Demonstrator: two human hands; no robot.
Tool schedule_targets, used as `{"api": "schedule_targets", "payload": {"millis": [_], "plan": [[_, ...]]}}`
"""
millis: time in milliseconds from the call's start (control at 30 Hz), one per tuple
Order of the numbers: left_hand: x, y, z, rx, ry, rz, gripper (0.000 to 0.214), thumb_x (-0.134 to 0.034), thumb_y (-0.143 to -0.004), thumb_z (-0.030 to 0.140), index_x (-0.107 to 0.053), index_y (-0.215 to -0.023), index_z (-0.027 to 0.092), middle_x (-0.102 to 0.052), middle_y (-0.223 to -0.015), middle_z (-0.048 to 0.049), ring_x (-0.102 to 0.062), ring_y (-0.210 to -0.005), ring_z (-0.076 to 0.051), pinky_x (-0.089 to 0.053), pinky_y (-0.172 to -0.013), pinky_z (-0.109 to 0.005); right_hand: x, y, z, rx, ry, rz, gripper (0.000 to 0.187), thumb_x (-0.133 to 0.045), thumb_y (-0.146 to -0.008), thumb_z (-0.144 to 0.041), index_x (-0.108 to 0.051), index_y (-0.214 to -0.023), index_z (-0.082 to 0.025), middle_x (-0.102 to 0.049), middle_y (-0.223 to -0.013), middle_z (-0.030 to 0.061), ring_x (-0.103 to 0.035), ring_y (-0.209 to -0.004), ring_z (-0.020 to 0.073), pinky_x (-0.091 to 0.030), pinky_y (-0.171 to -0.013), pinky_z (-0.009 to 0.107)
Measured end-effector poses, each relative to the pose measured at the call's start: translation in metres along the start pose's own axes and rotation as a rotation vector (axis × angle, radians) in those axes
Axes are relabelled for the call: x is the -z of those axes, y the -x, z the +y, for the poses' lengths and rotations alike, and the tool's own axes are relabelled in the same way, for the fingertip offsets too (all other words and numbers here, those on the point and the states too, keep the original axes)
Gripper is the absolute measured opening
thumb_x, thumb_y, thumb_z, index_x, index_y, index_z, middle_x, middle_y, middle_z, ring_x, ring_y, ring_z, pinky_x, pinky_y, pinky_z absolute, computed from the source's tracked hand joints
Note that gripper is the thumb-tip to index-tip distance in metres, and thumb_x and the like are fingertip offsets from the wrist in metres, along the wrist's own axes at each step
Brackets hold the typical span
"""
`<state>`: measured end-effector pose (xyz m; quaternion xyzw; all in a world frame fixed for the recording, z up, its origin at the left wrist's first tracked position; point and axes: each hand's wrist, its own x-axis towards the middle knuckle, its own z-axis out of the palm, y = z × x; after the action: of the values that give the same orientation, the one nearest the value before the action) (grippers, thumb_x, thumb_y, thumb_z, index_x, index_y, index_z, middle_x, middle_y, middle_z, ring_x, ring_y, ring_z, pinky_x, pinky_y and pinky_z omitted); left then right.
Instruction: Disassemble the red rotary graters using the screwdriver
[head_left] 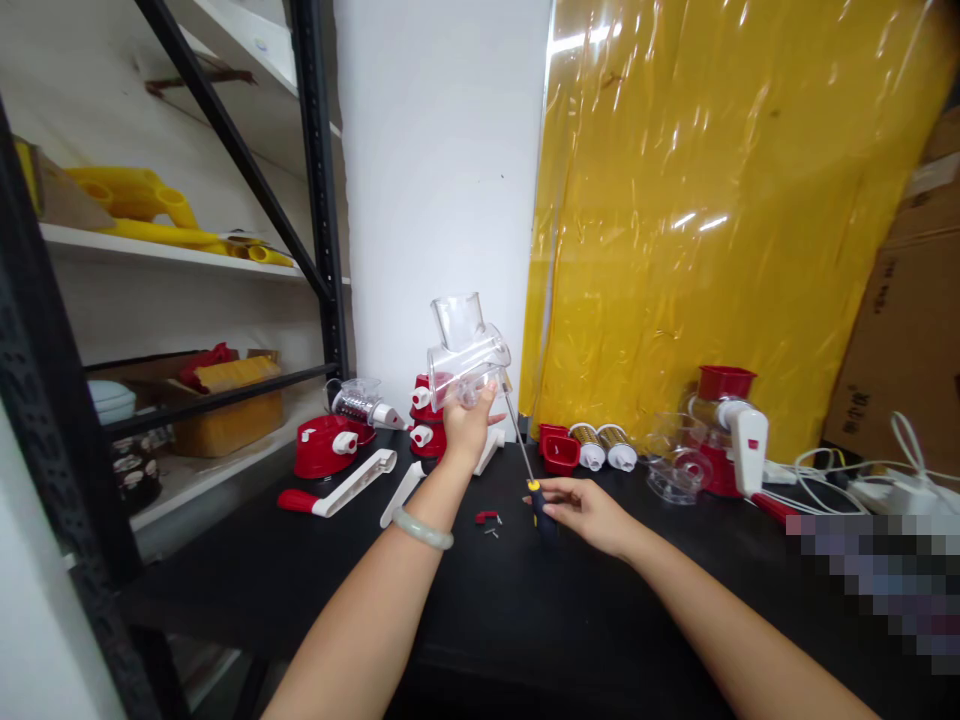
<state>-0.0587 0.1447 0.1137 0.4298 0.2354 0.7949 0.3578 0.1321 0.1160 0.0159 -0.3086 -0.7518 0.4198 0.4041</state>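
Raised above the black table is a clear plastic grater housing (469,352), with its wide feed chute pointing up. My left hand (470,418) is closed around its lower part. A screwdriver (537,503) with a dark blue and yellow handle is gripped by the fingers of my right hand (589,512). Its long metal shaft slants up to the housing's right end; whether the tip touches a screw there I cannot tell. Below the hands, a small red part (486,517) and a few screws (491,532) lie on the table.
On the left are a red grater base (324,447), a white crank with red grip (352,487) and a drum (360,403). To the right stand red trays (560,452), drum graters (616,448), another clear housing (677,460), an assembled grater (727,430) and white cables (825,465).
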Motion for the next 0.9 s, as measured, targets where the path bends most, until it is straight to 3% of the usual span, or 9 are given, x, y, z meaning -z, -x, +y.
{"api": "schedule_targets", "payload": {"millis": [100,200,267,367,467,600,733,800,900], "plan": [[0.000,0.000,-0.003,0.011,0.016,0.004,0.052,-0.082,-0.065,0.042,-0.061,-0.107,0.022,-0.068,-0.105,-0.0068,-0.067,-0.094,-0.022,-0.061,-0.053,-0.026,-0.003,-0.003,0.003,-0.015,0.066,0.024,0.054,-0.078,-0.068,-0.058,-0.071,-0.104,-0.019,-0.070,-0.085,0.0039,-0.068,-0.077,0.0193,-0.057,-0.076,0.038],[0.000,0.001,-0.002,0.008,0.022,-0.001,0.051,-0.082,-0.065,0.042,-0.061,-0.107,0.022,-0.068,-0.105,-0.0070,-0.067,-0.095,-0.024,-0.061,-0.053,-0.026,-0.010,-0.005,0.001,-0.005,0.163,0.075,0.049,-0.087,-0.060,-0.048,-0.071,-0.097,-0.019,-0.059,-0.079,-0.0009,-0.057,-0.067,0.0135,-0.053,-0.067,0.031],[0.000,0.001,-0.002,0.001,0.021,0.003,0.051,-0.082,-0.065,0.042,-0.061,-0.107,0.022,-0.068,-0.104,-0.0069,-0.067,-0.094,-0.024,-0.061,-0.052,-0.026,-0.013,-0.002,-0.005,0.022,0.219,0.100,0.048,-0.089,-0.058,-0.043,-0.071,-0.097,-0.021,-0.056,-0.086,0.0001,-0.055,-0.076,0.0151,-0.052,-0.075,0.032],[0.000,0.001,-0.002,0.000,0.018,0.013,0.051,-0.082,-0.065,0.042,-0.061,-0.107,0.022,-0.068,-0.104,-0.0070,-0.067,-0.094,-0.023,-0.061,-0.053,-0.026,-0.007,0.007,-0.015,0.051,0.312,0.065,0.051,-0.082,-0.069,-0.042,-0.067,-0.114,-0.023,-0.056,-0.101,0.0038,-0.055,-0.093,0.0192,-0.048,-0.089,0.037],[0.001,0.001,-0.003,0.010,0.018,0.020,0.052,-0.082,-0.065,0.042,-0.061,-0.107,0.022,-0.068,-0.103,-0.0070,-0.066,-0.095,-0.024,-0.061,-0.053,-0.025,0.006,0.016,-0.019,-0.008,0.344,-0.079,0.047,-0.071,-0.079,-0.038,-0.062,-0.123,-0.024,-0.058,-0.103,0.0045,-0.057,-0.091,0.0183,-0.050,-0.083,0.034],[0.000,0.002,-0.002,0.002,0.009,0.018,0.054,-0.082,-0.065,0.043,-0.060,-0.109,0.022,-0.068,-0.106,-0.0079,-0.066,-0.098,-0.025,-0.061,-0.052,-0.025,0.008,0.017,-0.015,-0.100,0.322,-0.171,0.027,-0.071,-0.078,-0.036,-0.065,-0.100,-0.021,-0.062,-0.088,0.0001,-0.054,-0.069,0.0127,-0.045,-0.064,0.026],[0.000,0.002,-0.003,-0.009,-0.013,0.012,0.054,-0.080,-0.065,0.046,-0.062,-0.108,0.021,-0.068,-0.106,-0.0083,-0.066,-0.100,-0.026,-0.060,-0.050,-0.024,-0.008,0.008,-0.008,-0.092,0.359,-0.075,0.043,-0.084,-0.063,-0.046,-0.052,-0.076,-0.021,-0.051,-0.066,-0.0059,-0.046,-0.060,0.0107,-0.037,-0.055,0.023],[0.001,0.001,-0.003,-0.016,-0.019,0.014,0.054,-0.079,-0.065,0.047,-0.062,-0.109,0.021,-0.069,-0.105,-0.0080,-0.066,-0.097,-0.025,-0.059,-0.049,-0.023,-0.014,0.005,-0.007,-0.083,0.393,-0.039,0.052,-0.087,-0.057,-0.049,-0.046,-0.072,-0.021,-0.046,-0.064,-0.0069,-0.042,-0.058,0.0101,-0.034,-0.053,0.023],[0.004,-0.001,-0.004,-0.028,-0.034,0.038,0.054,-0.078,-0.065,0.047,-0.061,-0.109,0.021,-0.068,-0.103,-0.0073,-0.067,-0.091,-0.022,-0.059,-0.049,-0.022,-0.012,0.008,-0.012,-0.056,0.413,-0.050,0.050,-0.087,-0.059,-0.047,-0.053,-0.083,-0.020,-0.054,-0.081,-0.0019,-0.047,-0.063,0.0105,-0.039,-0.056,0.024]]}}
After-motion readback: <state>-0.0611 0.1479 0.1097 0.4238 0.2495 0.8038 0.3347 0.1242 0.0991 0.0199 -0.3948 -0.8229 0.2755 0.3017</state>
